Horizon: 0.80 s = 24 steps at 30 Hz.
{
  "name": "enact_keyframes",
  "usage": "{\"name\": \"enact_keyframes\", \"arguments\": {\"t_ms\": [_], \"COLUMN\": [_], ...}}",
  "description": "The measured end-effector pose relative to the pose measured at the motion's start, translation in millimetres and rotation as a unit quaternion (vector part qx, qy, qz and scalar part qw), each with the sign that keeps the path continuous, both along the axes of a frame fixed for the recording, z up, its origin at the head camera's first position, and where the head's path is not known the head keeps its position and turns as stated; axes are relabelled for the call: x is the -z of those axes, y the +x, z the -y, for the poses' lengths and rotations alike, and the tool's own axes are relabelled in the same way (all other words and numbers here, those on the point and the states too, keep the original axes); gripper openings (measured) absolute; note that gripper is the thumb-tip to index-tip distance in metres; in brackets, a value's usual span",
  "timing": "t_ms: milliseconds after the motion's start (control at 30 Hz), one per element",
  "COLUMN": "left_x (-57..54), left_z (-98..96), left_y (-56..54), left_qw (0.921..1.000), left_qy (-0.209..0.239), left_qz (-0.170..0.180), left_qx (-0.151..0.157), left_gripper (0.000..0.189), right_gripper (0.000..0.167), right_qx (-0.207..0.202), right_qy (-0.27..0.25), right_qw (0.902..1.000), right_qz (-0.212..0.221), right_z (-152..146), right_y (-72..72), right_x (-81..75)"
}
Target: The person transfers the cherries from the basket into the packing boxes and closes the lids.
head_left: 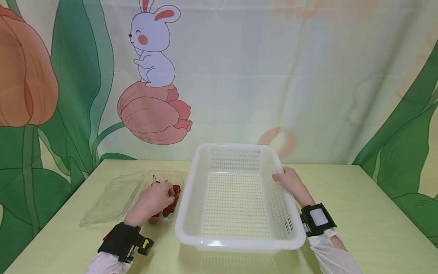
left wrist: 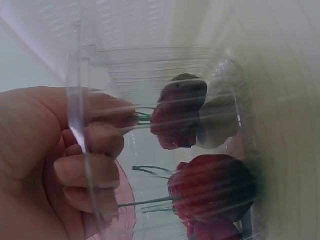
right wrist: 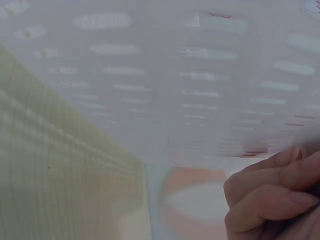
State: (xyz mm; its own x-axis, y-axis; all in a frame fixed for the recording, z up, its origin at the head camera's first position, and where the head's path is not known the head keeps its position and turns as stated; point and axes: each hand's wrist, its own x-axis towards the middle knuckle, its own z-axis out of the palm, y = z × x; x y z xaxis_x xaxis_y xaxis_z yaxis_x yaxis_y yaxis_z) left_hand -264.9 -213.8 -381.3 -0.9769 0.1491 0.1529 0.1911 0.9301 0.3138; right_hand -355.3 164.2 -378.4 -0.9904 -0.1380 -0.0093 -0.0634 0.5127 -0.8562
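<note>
My left hand (head_left: 154,201) reaches into a clear plastic box (head_left: 178,176); seen from the left wrist through the box wall, its thumb and index finger pinch the green stems of a dark red cherry (left wrist: 179,112). More cherries (left wrist: 212,187) with thin stems lie below it in the same box. At the right side of a white plastic basket (head_left: 236,243), my right hand (head_left: 291,180) grips the rim, its fingers (right wrist: 265,210) curled at the edge in the right wrist view. Slots pierce the basket's walls and floor, and nothing lies in it.
A clear lid (head_left: 109,198) lies open on the left of the box. The pale yellow table (head_left: 369,220) extends to the right of the basket. Behind it hangs a printed curtain (head_left: 239,76) with a rabbit and tulips.
</note>
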Motion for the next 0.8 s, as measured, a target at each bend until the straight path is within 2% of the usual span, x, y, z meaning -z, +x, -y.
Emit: {"name": "enact_keyframes", "arguments": {"t_ms": [400,800], "left_x": [7.3,3.0], "left_z": [0.6,0.8], "left_y": [3.3,5.9], "left_qw": [0.9994,0.9999], "left_qy": [0.031,0.000], "left_qz": [0.014,0.013], "left_qx": [-0.004,-0.002], "left_gripper": [0.011,0.010], "right_gripper": [0.040,0.039], "right_qx": [-0.002,0.003], "right_qy": [-0.002,0.000], "right_qw": [1.0000,1.0000], "right_qz": [-0.006,-0.007], "right_z": [0.9,0.8], "right_y": [2.1,2.6], "right_x": [0.6,1.5]}}
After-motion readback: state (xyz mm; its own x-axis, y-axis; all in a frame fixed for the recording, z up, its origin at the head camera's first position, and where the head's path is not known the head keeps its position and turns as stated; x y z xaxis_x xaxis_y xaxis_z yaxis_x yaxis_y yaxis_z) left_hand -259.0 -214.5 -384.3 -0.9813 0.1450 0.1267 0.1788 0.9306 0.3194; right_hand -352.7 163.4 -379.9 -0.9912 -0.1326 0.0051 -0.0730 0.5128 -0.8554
